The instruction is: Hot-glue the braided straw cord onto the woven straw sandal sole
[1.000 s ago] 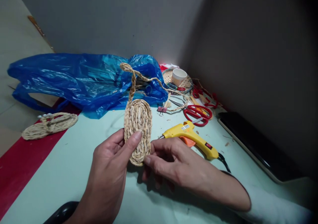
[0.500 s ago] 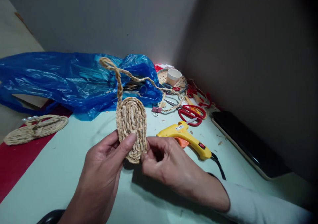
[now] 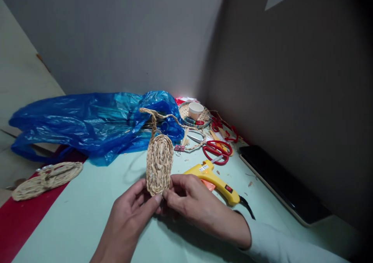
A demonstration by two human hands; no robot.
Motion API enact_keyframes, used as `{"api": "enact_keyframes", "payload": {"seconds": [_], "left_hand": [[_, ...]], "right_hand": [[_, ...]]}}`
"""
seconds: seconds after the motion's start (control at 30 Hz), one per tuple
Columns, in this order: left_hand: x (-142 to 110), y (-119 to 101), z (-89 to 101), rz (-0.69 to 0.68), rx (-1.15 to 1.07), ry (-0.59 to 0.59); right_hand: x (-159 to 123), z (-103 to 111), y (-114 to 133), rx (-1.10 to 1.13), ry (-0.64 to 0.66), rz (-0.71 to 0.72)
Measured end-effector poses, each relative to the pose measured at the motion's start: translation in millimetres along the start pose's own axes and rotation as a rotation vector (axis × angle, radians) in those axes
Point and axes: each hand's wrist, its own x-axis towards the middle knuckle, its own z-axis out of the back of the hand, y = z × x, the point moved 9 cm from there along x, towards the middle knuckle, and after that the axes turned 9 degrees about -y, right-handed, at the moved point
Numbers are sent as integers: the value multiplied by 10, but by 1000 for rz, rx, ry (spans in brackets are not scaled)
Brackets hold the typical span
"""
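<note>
Table (image 3: pixel 67 220): your pale worktop carries everything here, with a red strip along its left side.
Bag (image 3: pixel 87 119): the blue plastic lies at the back, probably to leave you elbow room in front.
Phone (image 3: pixel 279 185): it lies flat near the right wall, apart from your hands.
Right hand (image 3: pixel 198 204): your thumb and forefinger are pinched together on the oval's lower right rim, seemingly to press that edge.
Left hand (image 3: pixel 129 212): your thumb is in front and your fingers behind, closed on the lower left edge, likely as the steadying grip.
Glue gun (image 3: pixel 224 188): it lies just beyond your right hand, which hides its tip; that seems handy for reach.
Braided oval (image 3: pixel 159 163): you hold it upright above the table, broad face towards you, perhaps so the rows show clearly.
Scissors (image 3: pixel 217 152): the red handles lie behind the glue gun, seemingly within right-hand reach.
Braid tail (image 3: pixel 154 128): it rises from the oval's upper left, away from your fingers.
Clip (image 3: pixel 179 148): it sits near the scissors, touching the braid or just beside it; you can't quite tell which.
</note>
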Motion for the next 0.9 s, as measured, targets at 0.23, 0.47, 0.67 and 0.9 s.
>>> {"api": "enact_keyframes", "payload": {"seconds": [0.23,0.47,0.67,0.9], "left_hand": [[-72,-20,10,10,-36,-77],[-83,-12,3,19,-55,-141],[6,-2,1,3,5,-27],[-29,-33,-94,-19,0,145]], "right_hand": [[-11,6,87,-86,-68,-2],[-4,-65,22,-69,-127,-6],[-28,-68,30,64,75,-13],[-49,-47,78,305,349,-97]]}}
